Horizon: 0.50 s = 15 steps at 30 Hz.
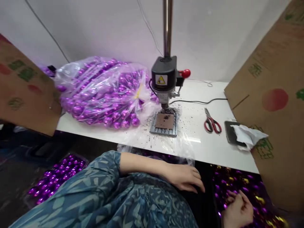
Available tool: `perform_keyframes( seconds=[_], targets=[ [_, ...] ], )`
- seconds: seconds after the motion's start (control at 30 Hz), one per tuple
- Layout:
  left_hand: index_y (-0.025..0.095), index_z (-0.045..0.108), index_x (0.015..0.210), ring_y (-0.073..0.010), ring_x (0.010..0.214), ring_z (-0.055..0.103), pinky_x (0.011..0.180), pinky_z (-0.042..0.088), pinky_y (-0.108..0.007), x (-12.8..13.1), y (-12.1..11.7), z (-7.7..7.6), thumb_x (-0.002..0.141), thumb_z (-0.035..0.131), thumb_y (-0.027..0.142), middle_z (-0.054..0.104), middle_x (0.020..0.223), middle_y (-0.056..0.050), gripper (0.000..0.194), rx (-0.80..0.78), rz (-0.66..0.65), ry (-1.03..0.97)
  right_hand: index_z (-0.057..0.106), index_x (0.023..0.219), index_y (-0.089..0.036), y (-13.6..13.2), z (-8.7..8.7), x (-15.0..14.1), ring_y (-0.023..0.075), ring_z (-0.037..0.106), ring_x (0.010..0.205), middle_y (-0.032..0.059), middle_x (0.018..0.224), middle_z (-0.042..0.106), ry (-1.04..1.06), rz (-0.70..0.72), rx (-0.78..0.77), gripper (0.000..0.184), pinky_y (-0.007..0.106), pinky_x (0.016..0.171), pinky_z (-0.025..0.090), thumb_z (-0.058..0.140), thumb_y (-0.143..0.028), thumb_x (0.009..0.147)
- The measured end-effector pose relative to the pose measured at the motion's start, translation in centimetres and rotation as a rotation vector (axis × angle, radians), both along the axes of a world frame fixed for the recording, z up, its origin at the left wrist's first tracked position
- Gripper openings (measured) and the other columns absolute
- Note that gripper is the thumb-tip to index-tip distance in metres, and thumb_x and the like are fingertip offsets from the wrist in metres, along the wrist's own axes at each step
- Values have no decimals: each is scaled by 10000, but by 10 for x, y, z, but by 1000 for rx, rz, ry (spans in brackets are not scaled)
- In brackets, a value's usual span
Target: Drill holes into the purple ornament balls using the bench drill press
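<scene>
My left forearm crosses in front of my body, and my left hand (187,178) lies palm down over my dark lap, its fingers stretched out loosely with nothing in them. At the lower right my right hand (238,209) has its fingers curled together; whatever they may hold does not show. It hovers over or among shiny purple and gold balls (247,181) below the table edge. Ahead stands a small drill press (164,76) with a red-knobbed lever, above a brown block (164,121) on a slotted metal base (174,131).
A tied clear bag of purple balls (102,91) lies left of the drill. Red-handled scissors (212,123) and a dark phone-like object (230,133) under crumpled white paper (248,136) lie right. Cardboard panels (273,79) flank the white table (199,148). More purple balls (61,174) sit lower left.
</scene>
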<state>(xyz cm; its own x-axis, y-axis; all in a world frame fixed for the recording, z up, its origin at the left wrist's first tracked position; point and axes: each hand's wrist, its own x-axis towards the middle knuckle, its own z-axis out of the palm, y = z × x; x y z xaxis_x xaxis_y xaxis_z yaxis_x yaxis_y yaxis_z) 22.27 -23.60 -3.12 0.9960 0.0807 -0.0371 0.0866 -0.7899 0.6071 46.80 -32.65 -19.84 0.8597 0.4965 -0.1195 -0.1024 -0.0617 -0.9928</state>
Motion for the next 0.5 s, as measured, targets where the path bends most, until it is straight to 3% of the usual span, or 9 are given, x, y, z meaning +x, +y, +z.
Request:
perform_keyframes(
  seconds=[0.1, 0.17, 0.27, 0.33, 0.43, 0.5],
  targets=[
    [163, 707, 1255, -235, 1120, 733, 1045, 568, -345, -81, 9, 24, 1037, 579, 274, 792, 1181, -154, 276, -99, 340, -173, 599, 1257, -112, 11, 10, -28, 113, 633, 1117, 85, 1178, 652, -67, 46, 64, 526, 334, 999, 614, 603, -523, 929],
    [178, 718, 1227, -237, 1088, 747, 1002, 586, -372, -133, 17, 43, 1010, 611, 277, 792, 1179, -150, 262, -56, 666, -323, 597, 1254, -112, 21, 23, -51, 101, 634, 1081, 79, 1150, 653, -133, 87, 124, 523, 313, 971, 614, 596, -525, 933],
    [210, 710, 1189, -210, 1033, 749, 1003, 580, -364, -211, 26, 68, 961, 668, 257, 786, 1125, -101, 237, 126, 1237, -595, 591, 1247, -110, 36, 51, -88, 85, 628, 1028, 72, 1113, 650, -240, 224, 221, 529, 286, 928, 610, 573, -541, 943],
    [216, 649, 1282, -205, 1100, 726, 1035, 561, -344, -270, 28, 78, 952, 688, 264, 752, 1187, -96, 336, 316, 1626, -842, 596, 1231, -108, 50, 76, -117, 80, 626, 1017, 69, 1102, 651, -305, 431, 264, 517, 278, 921, 607, 577, -537, 942],
    [145, 488, 1446, -243, 1383, 592, 1186, 460, -361, -360, 25, 75, 985, 650, 274, 592, 1466, -189, 506, 574, 2163, -1112, 621, 1197, -113, 87, 118, -176, 81, 632, 1043, 73, 1119, 662, -386, 907, 291, 484, 285, 952, 610, 589, -521, 939],
    [95, 397, 1500, -295, 1529, 453, 1281, 351, -416, -410, 24, 64, 1011, 618, 324, 455, 1585, -262, 583, 498, 2454, -1138, 625, 1204, -128, 123, 146, -229, 87, 630, 1086, 83, 1166, 661, -424, 1152, 305, 478, 302, 996, 608, 570, -527, 948]
  ],
)
